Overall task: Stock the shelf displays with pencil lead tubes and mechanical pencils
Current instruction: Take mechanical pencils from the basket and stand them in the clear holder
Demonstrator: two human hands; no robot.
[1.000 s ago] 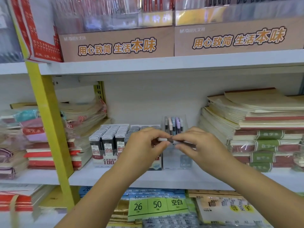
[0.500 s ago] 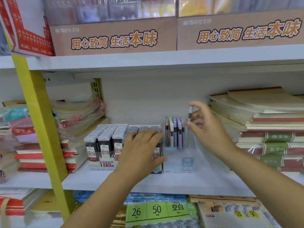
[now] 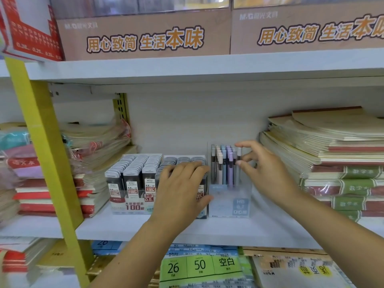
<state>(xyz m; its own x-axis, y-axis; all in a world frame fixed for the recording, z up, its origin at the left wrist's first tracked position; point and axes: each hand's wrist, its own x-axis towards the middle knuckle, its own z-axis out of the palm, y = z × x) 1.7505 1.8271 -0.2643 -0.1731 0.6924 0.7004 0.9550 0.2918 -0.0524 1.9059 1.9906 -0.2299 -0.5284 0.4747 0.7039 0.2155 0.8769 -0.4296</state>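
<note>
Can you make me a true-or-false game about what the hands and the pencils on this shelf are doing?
1. The right hand pinches a grey pencil at the right side of the clear pencil box. True.
2. The left hand holds a pencil too. False: it rests on the lead tube display and holds no pencil.
3. The other pencils lie flat in their box. False: the pencils stand upright.
4. The lead tube display stands to the left of the clear pencil box. True.
</note>
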